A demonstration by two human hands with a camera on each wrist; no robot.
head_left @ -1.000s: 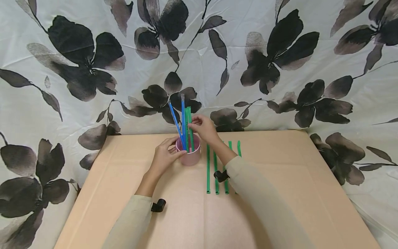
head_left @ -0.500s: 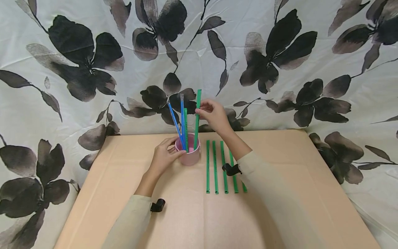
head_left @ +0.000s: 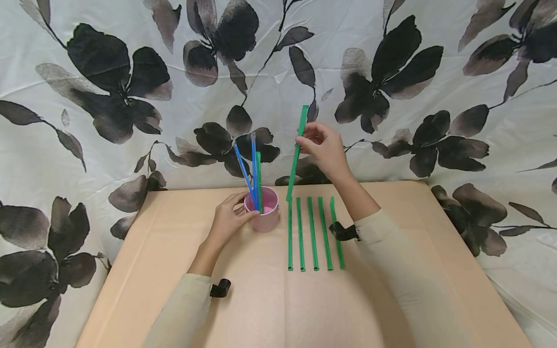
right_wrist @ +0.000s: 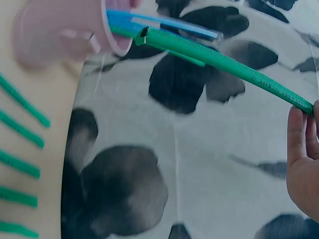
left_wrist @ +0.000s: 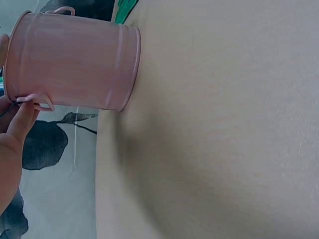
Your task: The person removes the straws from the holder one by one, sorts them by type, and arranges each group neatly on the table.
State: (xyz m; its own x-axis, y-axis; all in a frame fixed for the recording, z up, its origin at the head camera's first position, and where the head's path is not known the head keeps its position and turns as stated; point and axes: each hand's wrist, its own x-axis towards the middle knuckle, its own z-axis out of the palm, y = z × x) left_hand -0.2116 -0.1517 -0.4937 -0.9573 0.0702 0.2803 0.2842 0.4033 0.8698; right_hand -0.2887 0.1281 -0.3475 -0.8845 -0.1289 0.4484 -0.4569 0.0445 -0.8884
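A small pink pail [head_left: 265,223] with little side handles stands near the table's far edge. My left hand [head_left: 227,216] grips it at the rim, thumb at the front, a finger by the handle in the left wrist view. Two blue pen-like sticks [head_left: 244,169] with greyish tips and one green strip [head_left: 259,176] stand leaning inside it. My right hand [head_left: 324,149] pinches another green strip [right_wrist: 224,64] near its upper end. That strip hangs tilted, to the right of the pail. It has fine ridges, small printing and a hollow lower end.
Several similar green strips [head_left: 312,234] lie in a row on the tan table [head_left: 261,290], right of the pail and under my right forearm. Behind the far edge hangs a white cloth [head_left: 296,87] with dark flowers.
My right hand has lifted one green strip out of the pail and carried it up and to the right. My left hand has stayed on the pail.
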